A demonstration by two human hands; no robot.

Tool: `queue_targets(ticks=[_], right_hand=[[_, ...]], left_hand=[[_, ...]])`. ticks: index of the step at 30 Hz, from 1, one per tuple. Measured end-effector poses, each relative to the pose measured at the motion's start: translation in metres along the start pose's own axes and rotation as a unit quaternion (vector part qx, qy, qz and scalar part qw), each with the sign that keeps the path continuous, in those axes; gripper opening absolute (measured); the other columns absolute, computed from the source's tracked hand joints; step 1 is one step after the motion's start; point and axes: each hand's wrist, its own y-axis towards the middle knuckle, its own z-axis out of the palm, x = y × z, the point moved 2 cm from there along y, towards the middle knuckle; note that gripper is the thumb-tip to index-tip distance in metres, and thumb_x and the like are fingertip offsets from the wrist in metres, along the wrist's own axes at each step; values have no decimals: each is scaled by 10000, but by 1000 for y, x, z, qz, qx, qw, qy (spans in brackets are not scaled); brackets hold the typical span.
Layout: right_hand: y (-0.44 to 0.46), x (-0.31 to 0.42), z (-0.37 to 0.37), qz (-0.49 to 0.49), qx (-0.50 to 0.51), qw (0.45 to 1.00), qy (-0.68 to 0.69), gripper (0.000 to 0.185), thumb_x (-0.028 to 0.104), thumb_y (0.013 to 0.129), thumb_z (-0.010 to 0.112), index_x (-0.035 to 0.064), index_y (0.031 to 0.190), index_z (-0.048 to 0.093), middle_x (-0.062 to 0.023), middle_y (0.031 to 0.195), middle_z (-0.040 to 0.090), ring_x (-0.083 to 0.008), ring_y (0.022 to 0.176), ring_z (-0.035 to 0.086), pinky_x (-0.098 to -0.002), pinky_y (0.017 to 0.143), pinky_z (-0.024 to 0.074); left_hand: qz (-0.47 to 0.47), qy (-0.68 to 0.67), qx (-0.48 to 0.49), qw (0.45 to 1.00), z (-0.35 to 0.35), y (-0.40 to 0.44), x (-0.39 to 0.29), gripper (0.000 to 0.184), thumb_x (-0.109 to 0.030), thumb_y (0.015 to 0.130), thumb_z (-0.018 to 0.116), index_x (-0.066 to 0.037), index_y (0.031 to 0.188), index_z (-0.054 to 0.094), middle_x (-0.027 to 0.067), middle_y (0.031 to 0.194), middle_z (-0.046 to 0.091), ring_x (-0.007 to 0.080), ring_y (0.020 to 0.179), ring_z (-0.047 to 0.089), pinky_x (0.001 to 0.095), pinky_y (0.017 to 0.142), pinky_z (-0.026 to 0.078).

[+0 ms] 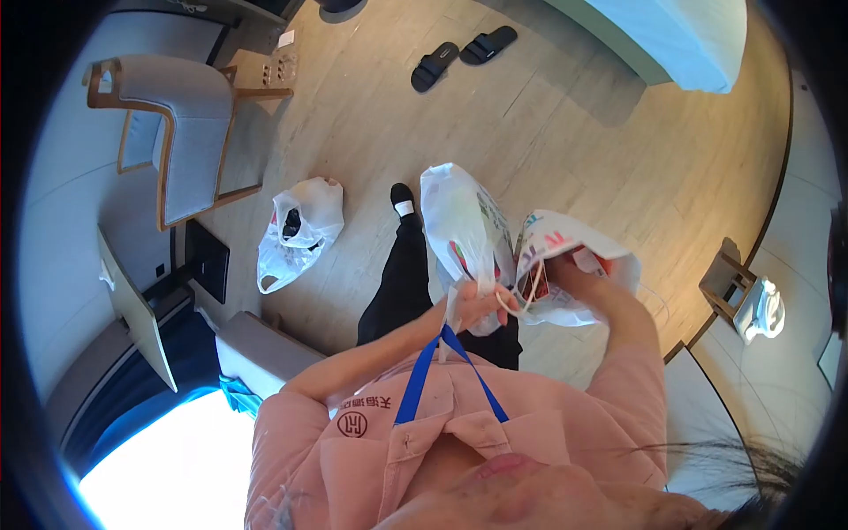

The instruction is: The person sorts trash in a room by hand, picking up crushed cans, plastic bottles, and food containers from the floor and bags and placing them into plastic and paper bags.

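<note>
My left hand (481,305) is closed around the gathered handles of a white plastic bag (464,208), which hangs in front of my legs. A cord handle of the white shopping bag beside it also passes at these fingers. My right hand (570,276) reaches inside that white shopping bag (565,305), which has pinkish-red print and an open top. Red and white items show in the opening around the hand. The right fingers are hidden in the bag, so what they touch cannot be seen.
Another white plastic bag (305,230) lies on the wooden floor to the left, near a grey chair (199,132). Black slippers (464,57) lie ahead, close to the bed (680,35). A small wooden stand (729,283) is by the right wall.
</note>
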Motion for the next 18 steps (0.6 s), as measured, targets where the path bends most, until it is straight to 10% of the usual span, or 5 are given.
queue_targets(ticks=[5, 9, 15, 18], right_hand=[[4, 6, -23, -64, 55, 991, -107, 500, 144, 694, 644, 97, 1181, 538, -170, 1172, 547, -299, 1114, 498, -377, 953, 380], [4, 8, -34, -83, 91, 981, -153, 501, 142, 695, 645, 97, 1182, 536, -170, 1177, 545, -298, 1123, 492, -374, 961, 374], [-1, 11, -44, -71, 150, 973, -163, 502, 140, 696, 647, 98, 1183, 534, -169, 1183, 541, -296, 1136, 484, -368, 973, 366], [-6, 13, -48, -61, 177, 969, -162, 503, 139, 697, 648, 99, 1184, 532, -168, 1186, 540, -295, 1142, 480, -365, 979, 361]], left_hand=[[-60, 21, -39, 997, -25, 11, 3, 249, -214, 913, 499, 5, 940, 614, 62, 816, 601, 126, 785, 563, 240, 695, 426], [84, 2, -19, 996, -29, 19, 5, 293, -272, 918, 492, -9, 949, 618, 37, 805, 598, 94, 732, 519, 216, 636, 378], [15, 47, -71, 996, -35, 15, -10, 348, -353, 905, 498, -35, 953, 633, -7, 761, 592, 18, 585, 401, 166, 499, 285], [22, 0, -52, 998, -32, 21, -13, 300, -289, 912, 492, -7, 909, 595, 59, 892, 588, 107, 774, 536, 246, 706, 421]])
